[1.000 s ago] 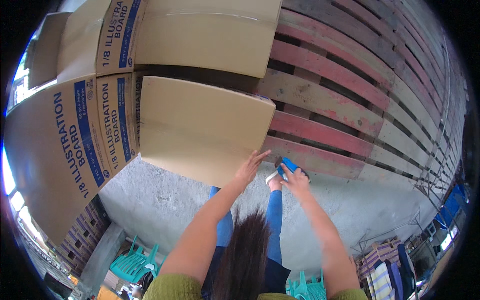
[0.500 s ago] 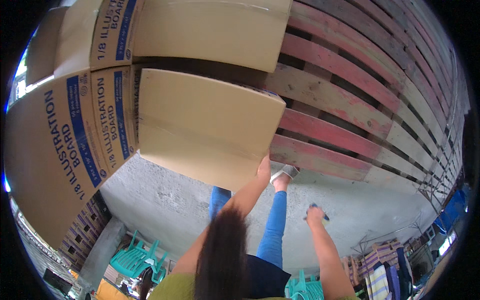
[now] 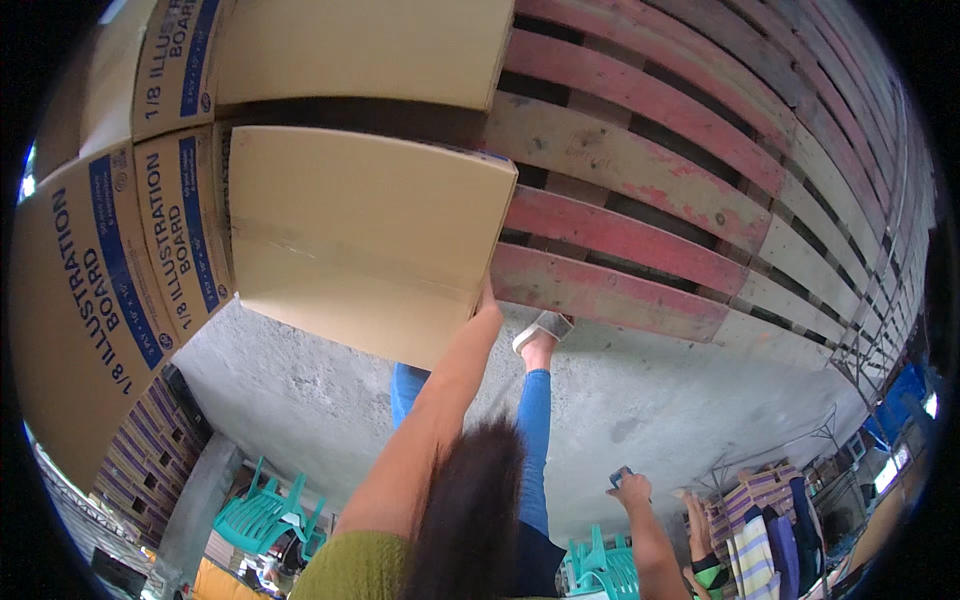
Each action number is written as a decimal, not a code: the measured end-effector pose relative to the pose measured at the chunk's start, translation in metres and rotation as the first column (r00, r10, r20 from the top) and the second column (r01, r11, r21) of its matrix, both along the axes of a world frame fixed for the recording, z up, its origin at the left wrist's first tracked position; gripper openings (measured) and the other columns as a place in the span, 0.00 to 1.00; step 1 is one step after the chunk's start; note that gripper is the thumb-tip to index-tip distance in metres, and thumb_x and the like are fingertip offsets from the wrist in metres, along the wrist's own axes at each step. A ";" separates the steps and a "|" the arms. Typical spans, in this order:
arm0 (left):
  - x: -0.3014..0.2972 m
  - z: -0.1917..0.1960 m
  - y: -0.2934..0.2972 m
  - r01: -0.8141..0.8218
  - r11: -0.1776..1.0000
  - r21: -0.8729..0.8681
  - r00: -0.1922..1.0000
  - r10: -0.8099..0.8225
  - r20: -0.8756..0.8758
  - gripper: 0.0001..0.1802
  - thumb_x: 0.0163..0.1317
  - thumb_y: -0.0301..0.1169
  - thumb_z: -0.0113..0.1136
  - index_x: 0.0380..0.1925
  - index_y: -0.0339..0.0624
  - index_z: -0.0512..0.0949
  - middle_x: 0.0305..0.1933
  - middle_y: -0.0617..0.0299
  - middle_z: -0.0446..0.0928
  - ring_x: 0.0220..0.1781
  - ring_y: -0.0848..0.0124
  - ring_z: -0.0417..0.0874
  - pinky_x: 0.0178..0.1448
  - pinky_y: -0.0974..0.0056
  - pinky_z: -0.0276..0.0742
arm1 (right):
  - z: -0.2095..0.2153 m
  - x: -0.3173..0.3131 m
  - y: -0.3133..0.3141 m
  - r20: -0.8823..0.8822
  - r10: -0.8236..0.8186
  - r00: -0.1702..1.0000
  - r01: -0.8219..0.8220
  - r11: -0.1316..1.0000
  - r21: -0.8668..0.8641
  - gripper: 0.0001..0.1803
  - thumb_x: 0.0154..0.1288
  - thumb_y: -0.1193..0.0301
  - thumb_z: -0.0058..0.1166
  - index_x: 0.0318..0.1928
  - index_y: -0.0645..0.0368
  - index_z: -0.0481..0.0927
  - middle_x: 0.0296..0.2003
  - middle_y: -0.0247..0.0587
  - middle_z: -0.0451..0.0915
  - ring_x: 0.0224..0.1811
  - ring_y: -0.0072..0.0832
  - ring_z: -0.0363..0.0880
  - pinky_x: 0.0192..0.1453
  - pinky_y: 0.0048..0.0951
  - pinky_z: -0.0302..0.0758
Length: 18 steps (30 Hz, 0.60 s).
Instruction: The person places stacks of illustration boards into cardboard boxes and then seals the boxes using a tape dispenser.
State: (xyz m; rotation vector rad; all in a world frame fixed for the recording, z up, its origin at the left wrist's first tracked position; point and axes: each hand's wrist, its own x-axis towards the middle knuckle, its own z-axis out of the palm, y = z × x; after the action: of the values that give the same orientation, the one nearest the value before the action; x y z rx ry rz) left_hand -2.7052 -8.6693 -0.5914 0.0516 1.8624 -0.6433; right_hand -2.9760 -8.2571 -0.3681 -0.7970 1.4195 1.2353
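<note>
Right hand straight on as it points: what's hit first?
The right hand would probably meet the near red pallet board first, beyond the concrete floor; depth is unclear.

Cardbd. boxes [image 3: 360,230] on reddish wd. pallet [image 3: 620,232].

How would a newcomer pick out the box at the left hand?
Start from the red wooden pallet slats. The box sits at their left, nearest the person's legs. Unlike the lettered cartons farther left, its facing side is plain, and the left hand is at its lower right corner.

Single head-worn fisheye, facing down, cardboard box [image 3: 362,230] near.
</note>
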 end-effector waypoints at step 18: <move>0.199 0.366 0.077 -0.478 -0.493 0.727 -0.700 0.714 0.024 0.36 0.59 0.57 0.52 0.58 0.42 0.70 0.53 0.46 0.76 0.58 0.52 0.75 0.61 0.55 0.69 | 0.114 -0.019 -0.150 0.050 0.074 0.996 -0.028 0.797 -0.603 0.39 0.41 0.36 0.62 0.50 0.47 0.79 0.41 0.44 0.82 0.46 0.42 0.80 0.48 0.41 0.76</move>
State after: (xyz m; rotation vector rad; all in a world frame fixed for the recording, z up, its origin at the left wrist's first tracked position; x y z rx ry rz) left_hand -2.5061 -8.5927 -0.2250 -1.9340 1.5593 1.4297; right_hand -2.9952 -8.4071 -0.2542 -1.3056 1.7677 0.7668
